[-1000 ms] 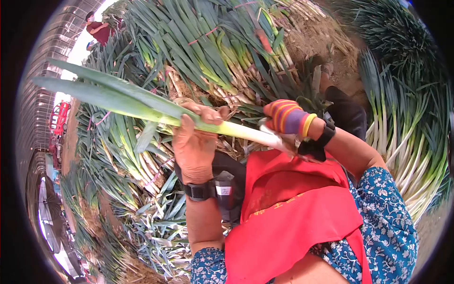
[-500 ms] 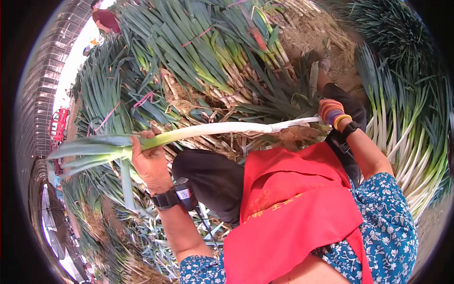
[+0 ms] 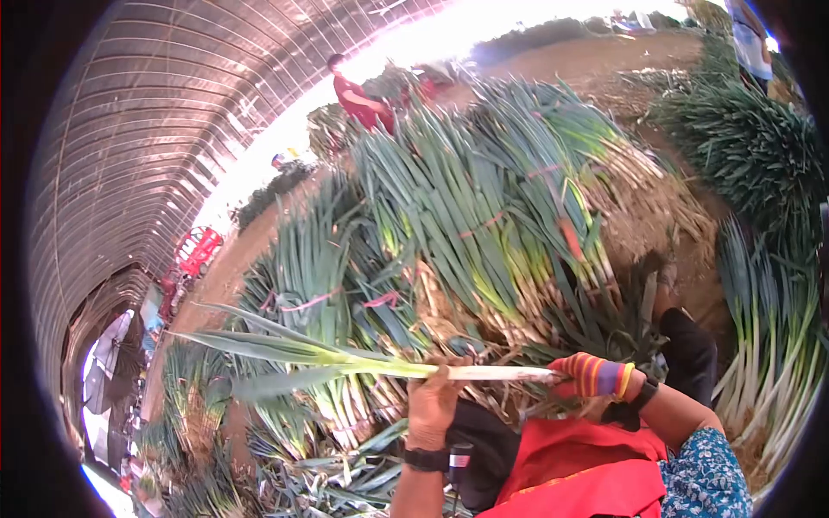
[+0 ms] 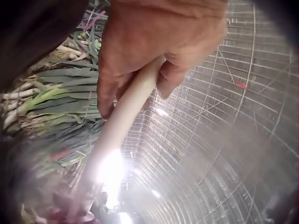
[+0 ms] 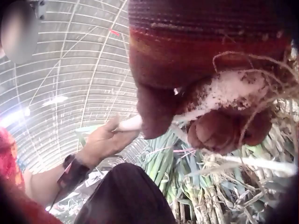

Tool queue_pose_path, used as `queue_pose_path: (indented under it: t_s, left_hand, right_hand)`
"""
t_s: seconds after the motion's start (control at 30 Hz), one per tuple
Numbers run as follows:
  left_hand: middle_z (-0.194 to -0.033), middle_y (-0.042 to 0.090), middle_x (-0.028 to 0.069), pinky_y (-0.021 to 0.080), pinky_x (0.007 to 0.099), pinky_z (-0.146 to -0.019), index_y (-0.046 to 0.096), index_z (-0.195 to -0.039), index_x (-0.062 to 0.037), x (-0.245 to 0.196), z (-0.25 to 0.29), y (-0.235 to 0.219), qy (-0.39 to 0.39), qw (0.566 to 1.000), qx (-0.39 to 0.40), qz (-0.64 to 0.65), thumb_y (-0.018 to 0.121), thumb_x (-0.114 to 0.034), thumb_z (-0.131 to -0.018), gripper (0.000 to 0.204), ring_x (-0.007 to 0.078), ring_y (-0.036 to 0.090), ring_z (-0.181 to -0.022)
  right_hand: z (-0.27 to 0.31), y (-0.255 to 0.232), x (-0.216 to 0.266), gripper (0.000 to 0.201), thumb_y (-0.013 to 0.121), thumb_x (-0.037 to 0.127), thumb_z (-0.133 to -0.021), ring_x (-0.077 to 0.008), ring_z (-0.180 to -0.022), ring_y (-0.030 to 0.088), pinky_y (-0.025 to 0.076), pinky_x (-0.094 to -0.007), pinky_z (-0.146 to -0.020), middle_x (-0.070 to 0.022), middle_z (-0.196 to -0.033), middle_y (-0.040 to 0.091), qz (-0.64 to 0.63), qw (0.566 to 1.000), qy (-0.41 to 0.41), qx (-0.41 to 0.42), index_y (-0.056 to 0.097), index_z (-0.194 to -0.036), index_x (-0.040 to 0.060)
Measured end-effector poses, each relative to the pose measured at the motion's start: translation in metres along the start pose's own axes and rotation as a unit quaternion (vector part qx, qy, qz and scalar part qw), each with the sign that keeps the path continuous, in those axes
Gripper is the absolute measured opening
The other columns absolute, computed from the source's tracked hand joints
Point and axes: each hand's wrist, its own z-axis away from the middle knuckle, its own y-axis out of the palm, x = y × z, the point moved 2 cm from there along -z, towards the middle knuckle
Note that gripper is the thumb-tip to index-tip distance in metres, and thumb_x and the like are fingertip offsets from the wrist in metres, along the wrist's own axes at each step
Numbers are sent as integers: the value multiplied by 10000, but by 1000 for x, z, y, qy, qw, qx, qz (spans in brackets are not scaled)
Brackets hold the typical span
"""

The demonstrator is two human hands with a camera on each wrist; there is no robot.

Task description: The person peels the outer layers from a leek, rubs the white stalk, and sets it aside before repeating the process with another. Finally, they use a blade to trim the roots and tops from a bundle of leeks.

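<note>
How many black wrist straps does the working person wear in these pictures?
2. One strap is just behind the left hand, which grips the leek; the other strap is just behind the gloved right hand. Any others may be hidden.

I have the head view looking forward and down, wide and round, the left hand (image 3: 432, 410) and right hand (image 3: 596, 377) low in the frame, the roof (image 3: 129, 173) at upper left. My left wrist view sits close to its hand, at top centre; my right wrist view hugs the right hand, upper right, with the left hand left of centre. Both look past fingers toward the roof; all three share the leek (image 3: 371, 366).
</note>
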Motion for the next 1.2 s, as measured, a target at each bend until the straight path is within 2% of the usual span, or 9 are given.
queue_pose_path:
  t_s: [0.13,0.47,0.57,0.6,0.67,0.8,1.0,1.07,1.2]
  left_hand:
    - [-855,647,156,547,500,-715,553,-920,-36,18,-6,5,22,993,-104,-47,624,-67,-822,125,337,654,-822]
    - [-822,631,222,587,486,-637,531,-899,93,35,-2,20,17,990,-142,-11,633,-36,-809,187,342,657,-755]
    - [-822,632,215,589,464,-634,535,-891,84,36,0,23,23,990,-142,-3,620,-13,-803,156,335,657,-752]
    - [-825,631,210,589,456,-634,536,-889,78,36,1,21,29,990,-137,-1,615,-5,-800,145,331,658,-753]
    - [-848,633,171,583,414,-609,551,-910,56,30,5,21,55,987,-148,-12,604,-3,-797,138,295,657,-740]
    - [-812,627,130,546,337,-558,557,-923,29,7,-1,0,123,975,-181,-38,606,-51,-814,144,233,627,-658]
    - [-875,630,153,564,409,-717,570,-913,49,-8,-1,-3,140,974,-169,-61,600,-171,-865,227,295,649,-820]
    - [-875,629,159,561,425,-750,569,-925,52,-6,3,6,134,977,-158,-56,588,-177,-875,235,303,646,-843]
    - [-895,635,165,554,429,-776,565,-942,46,-3,1,1,125,976,-174,-38,572,-182,-887,234,300,638,-881]
  right_hand:
    - [8,-1,31,787,764,459,-636,-356,-889,607,484,-365,-780,-211,-961,623,190,975,-19,-112,475,-1227,27]
    - [21,-14,32,77,609,101,-719,-316,-568,522,410,-391,-503,-119,-627,526,313,885,-108,-326,534,-738,104]
    - [13,-26,-22,82,609,65,-765,-208,-555,559,436,-300,-496,-91,-676,606,119,818,-154,-541,622,-846,58]
    - [28,-41,3,60,631,87,-785,-153,-553,565,445,-289,-481,-60,-685,610,-294,849,7,-440,619,-815,37]
    - [26,-55,-26,78,630,112,-806,-128,-539,546,441,-293,-463,-59,-664,596,-510,733,-5,-450,616,-786,38]
    - [60,-96,-87,172,635,207,-835,-134,-593,554,452,-278,-511,-50,-639,569,-237,787,-6,-570,619,-790,42]
    - [86,-73,-76,376,650,289,-817,-301,-829,616,473,-397,-719,-161,-937,645,333,863,134,-356,587,-1093,40]
    - [72,-65,-74,550,702,210,-788,-129,-832,584,484,-305,-740,-85,-1030,629,-244,870,101,-416,468,-1256,39]
    - [45,-59,-16,596,715,142,-780,-110,-841,578,487,-256,-701,-27,-1007,586,-513,806,-59,-289,428,-1294,49]
